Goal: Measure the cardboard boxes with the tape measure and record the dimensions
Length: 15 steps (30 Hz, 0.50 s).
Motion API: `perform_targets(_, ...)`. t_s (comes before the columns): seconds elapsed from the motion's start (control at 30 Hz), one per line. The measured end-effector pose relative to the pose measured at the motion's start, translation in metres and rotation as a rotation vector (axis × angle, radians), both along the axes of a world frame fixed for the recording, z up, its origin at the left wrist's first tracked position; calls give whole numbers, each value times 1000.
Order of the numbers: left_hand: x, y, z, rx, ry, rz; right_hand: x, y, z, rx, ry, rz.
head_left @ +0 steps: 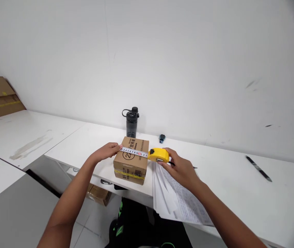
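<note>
A small brown cardboard box [131,163] with printed characters and yellow tape on its front sits near the table's front edge. Across its top lies the white, numbered blade [134,152] of a tape measure. My left hand [108,151] pinches the blade's end at the box's left edge. Closed around the yellow tape measure case [159,155], my right hand [179,168] is just off the box's right side. A dark, thin pen-like thing [195,167] pokes out behind my right hand; whether the hand holds it, I cannot tell.
Behind the box stands a dark water bottle [132,124], with a watch [161,138] to its right. Written-on papers [180,199] overhang the table's front edge. A black pen [258,168] lies at right. Cardboard boxes [1,98] sit far left; another box [98,194] is below the table.
</note>
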<state>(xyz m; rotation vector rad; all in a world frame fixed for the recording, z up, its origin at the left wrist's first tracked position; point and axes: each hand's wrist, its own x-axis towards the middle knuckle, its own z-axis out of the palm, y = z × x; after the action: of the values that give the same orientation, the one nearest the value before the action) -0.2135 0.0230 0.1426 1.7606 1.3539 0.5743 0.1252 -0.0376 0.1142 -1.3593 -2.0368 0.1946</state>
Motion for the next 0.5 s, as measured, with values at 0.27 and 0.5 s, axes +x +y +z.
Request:
perform_targets(0.27, 32, 52, 47, 109, -46, -203, -78, -103, -7, 455, -7, 257)
perform_targets(0.5, 88, 87, 35, 278, 433, -221, -143, -85, -12, 365, 72, 49)
